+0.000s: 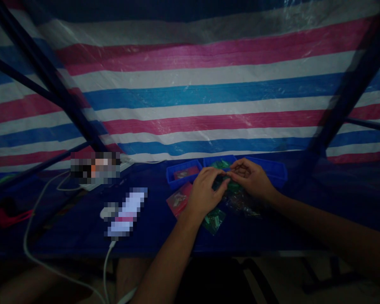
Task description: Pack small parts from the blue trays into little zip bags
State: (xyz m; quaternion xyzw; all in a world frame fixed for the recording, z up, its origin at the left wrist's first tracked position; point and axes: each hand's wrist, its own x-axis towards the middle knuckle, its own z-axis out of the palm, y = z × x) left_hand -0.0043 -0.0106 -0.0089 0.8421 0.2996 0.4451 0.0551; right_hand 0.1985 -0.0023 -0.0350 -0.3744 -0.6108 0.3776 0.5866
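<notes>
My left hand (205, 190) and my right hand (252, 177) meet over the blue table, fingers closed in a pinch with the tips almost touching. Between and just below the fingertips is a small green plastic bag (233, 186), which both hands appear to grip by its upper edge. A red bag (178, 199) with small pale pieces lies left of my left wrist. Another green bag (214, 221), with thin metallic pieces inside, lies under that forearm. Clear bags (242, 203) with dark contents rest below my right hand.
Blue bins stand behind my hands: a left bin (170, 179) with a red bag, a middle bin (205, 162) with green bags, a right bin (280, 174). To the left are a blurred phone (126, 213) on a white cable (106, 266) and a power strip (90, 185).
</notes>
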